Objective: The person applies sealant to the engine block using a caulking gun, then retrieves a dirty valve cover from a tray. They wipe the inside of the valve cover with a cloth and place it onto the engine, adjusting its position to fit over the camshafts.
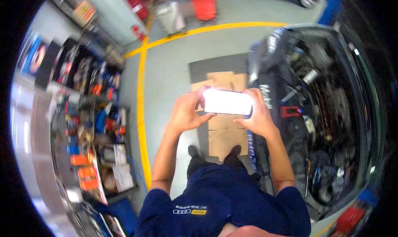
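Holding: phone (228,102), gripped at both ends, above cardboard (228,139);
Left hand (186,113): fingers (201,120) closed about its left end;
Right hand (262,116): likewise, right end;
Screen (226,106): glare hides what is done or left;
Engine bay (321,112): open; untouched.

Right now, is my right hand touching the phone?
Touching. The head view shows your right hand against the right end of the phone, with no gap between them.

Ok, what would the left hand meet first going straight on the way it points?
The phone, whose left end the left hand is gripping; what comes after that is unclear, as depth is hard to judge.
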A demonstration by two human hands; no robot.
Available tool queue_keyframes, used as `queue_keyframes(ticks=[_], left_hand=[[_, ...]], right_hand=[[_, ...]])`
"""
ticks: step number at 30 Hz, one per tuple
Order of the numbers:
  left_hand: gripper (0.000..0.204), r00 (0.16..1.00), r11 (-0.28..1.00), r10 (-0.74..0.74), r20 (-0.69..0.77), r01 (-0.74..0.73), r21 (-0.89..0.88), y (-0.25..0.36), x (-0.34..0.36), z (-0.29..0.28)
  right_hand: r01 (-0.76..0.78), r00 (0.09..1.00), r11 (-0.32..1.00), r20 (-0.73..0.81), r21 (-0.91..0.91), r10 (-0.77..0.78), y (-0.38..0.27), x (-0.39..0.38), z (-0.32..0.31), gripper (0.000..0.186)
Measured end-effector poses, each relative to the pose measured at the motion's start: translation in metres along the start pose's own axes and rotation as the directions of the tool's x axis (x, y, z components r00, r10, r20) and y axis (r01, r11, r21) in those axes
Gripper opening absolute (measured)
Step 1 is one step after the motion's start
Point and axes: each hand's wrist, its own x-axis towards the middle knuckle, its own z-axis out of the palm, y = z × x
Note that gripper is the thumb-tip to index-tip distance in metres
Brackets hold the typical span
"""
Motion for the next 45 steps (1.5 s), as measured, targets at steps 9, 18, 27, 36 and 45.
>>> queue_keyframes(ticks=[9, 18, 27, 36, 45], left_hand=[[0.082, 0.759, 0.945, -0.317, -0.568, 0.202, -0.258, -0.194, -0.321, -0.011], [0.083, 0.175, 0.510, -0.843, -0.508, 0.560, -0.653, -0.292, -0.705, 0.048], [0.055, -0.770, -0.261, -0.637, 0.018, 0.193, -0.946, -0.349, -0.904, 0.294], [0.053, -0.485, -0.655, -0.393, 0.782, -0.449, -0.608, -0.419, -0.713, 0.453], [0.050, -0.441, 0.054, -0.002, 0.898, -0.896, -0.440, -0.525, -0.552, 0.344]], right_hand=[[0.505, 0.688, 0.859, 0.643, -0.091, -0.336, -0.130, 0.039, 0.342, 0.071], [0.560, -0.011, 0.759, 0.920, 0.331, -0.392, -0.216, -0.100, 0.753, 0.078], [0.369, -0.135, 0.572, 0.651, 0.733, -0.747, -0.409, -0.130, 1.146, 0.083], [0.610, -0.227, 0.314, 0.539, 0.728, -0.811, -0.685, -0.170, 1.577, 0.091], [0.504, -0.624, 0.417, 0.653, 0.756, -0.430, -0.715, -0.170, 1.746, 0.065]])
